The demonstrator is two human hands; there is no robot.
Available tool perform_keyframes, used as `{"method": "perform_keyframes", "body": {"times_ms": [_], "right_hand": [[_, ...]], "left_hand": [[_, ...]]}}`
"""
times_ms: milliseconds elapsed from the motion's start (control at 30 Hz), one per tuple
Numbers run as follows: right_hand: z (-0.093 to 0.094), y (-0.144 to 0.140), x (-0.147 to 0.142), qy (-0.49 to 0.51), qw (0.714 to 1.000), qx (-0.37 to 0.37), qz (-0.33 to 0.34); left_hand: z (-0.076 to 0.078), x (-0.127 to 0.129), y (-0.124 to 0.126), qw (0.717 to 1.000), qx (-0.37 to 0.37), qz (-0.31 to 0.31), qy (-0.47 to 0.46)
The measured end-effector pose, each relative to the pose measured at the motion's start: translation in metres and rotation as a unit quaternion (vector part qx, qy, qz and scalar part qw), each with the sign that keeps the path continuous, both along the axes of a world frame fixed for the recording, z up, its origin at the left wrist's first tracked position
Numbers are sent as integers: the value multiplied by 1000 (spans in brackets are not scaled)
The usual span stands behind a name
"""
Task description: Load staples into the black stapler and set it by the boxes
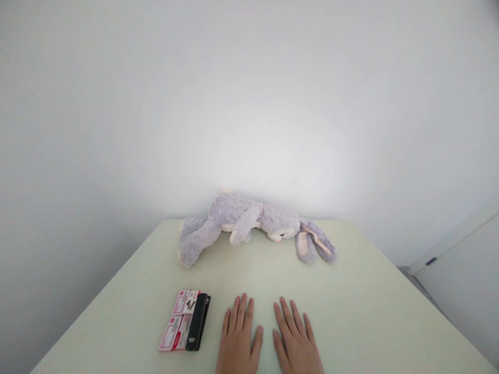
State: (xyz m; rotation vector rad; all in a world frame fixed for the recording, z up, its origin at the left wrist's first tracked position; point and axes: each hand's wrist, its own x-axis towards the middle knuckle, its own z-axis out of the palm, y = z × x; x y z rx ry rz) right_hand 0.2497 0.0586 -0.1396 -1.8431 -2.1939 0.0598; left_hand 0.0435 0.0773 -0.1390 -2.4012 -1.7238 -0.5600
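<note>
left hand (237,340): flat on the counter (351,311), palm down, fingers spread a bit. Grip is open, nothing in it. It sits just right of the stapler, not touching it.

right hand (296,340): same deal, flat and empty, grip open, right beside the left hand and further from the stapler.

stapler (198,321): black, lying on its side, long way pointing away from the person. This is my landmark for everything else.

staple boxes (179,319): a few red and white little boxes, pressed up against the stapler's left side, stacked in two rows.

plush rabbit (249,223): grey, lying on its side well beyond the stapler, at the far edge of the counter by the wall, ears flopped out to the right.

what could go wrong: honestly I'd say the boxes are the weak spot. They're light and sit between the stapler and the counter's left edge, so a sloppy sideways grab at the stapler could shove them that way. The rabbit's far enough back that a long reach might drag a sleeve over the stapler.
</note>
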Motion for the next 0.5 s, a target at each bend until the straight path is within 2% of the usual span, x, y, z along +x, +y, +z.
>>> {"method": "perform_keyframes", "body": {"times_ms": [500], "right_hand": [[4, -1, 0, 11, 1000, -5, 2]], "left_hand": [[5, 0, 0, 1000, 5, 1, 6]]}}
